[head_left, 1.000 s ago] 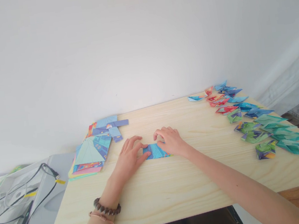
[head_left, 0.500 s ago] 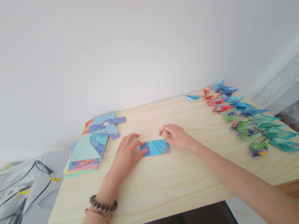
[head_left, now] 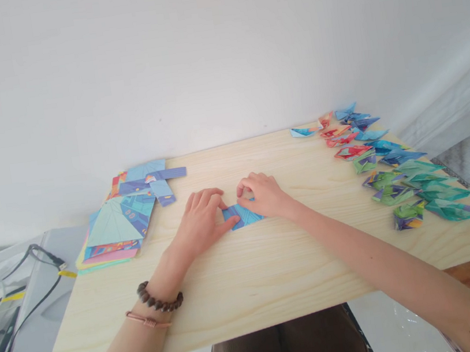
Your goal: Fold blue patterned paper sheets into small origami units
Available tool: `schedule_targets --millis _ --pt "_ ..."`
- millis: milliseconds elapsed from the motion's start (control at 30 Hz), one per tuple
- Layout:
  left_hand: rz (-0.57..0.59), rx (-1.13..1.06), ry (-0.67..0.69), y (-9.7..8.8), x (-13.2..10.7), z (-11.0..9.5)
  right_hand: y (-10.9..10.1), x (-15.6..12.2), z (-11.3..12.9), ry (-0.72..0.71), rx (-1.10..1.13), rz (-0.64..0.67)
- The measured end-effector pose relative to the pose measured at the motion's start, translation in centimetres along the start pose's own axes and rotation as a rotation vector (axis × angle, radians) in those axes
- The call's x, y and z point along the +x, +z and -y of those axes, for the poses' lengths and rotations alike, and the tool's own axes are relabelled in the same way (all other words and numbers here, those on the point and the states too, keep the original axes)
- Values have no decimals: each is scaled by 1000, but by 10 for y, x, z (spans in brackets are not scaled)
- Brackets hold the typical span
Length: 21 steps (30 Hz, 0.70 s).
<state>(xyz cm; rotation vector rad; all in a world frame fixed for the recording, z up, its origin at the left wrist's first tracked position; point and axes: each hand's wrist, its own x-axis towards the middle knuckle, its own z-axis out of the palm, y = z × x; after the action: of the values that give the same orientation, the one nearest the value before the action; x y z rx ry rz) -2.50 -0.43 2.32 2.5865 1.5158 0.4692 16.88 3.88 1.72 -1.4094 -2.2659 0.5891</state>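
A small folded piece of blue patterned origami paper (head_left: 244,215) lies on the light wooden table between my hands. My left hand (head_left: 201,218) grips its left end, thumb on the near side and index finger at the far edge. With fingers curled, my right hand (head_left: 266,194) pinches the far right part of the paper, thumb and index finger meeting there. The hand covers the paper's right end in part. A beaded bracelet (head_left: 160,300) and a copper-coloured bangle circle my left wrist.
On the left of the table (head_left: 242,291) sits a stack of patterned paper sheets (head_left: 113,228), with folded strips (head_left: 157,181) behind. Several folded paper boats (head_left: 393,183), red, blue and green, line the right side. Cables (head_left: 36,285) lie off the left edge; a wall stands behind.
My right hand has moved left over the paper and now pinches it. The paper's right end has been turned over, so its orange-striped corner no longer shows. The view has tilted slightly.
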Motion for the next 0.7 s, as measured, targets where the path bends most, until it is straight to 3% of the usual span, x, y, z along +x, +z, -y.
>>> schedule_targets --millis 333,500,700 --pt "45 -72 57 -10 -1 4 -22 -9 -26 -20 244 65" --pt "102 -56 93 -7 -4 3 -16 -15 -12 -50 99 -58" --pt "126 -76 98 -8 -7 4 -15 -16 -6 -95 27 -21"
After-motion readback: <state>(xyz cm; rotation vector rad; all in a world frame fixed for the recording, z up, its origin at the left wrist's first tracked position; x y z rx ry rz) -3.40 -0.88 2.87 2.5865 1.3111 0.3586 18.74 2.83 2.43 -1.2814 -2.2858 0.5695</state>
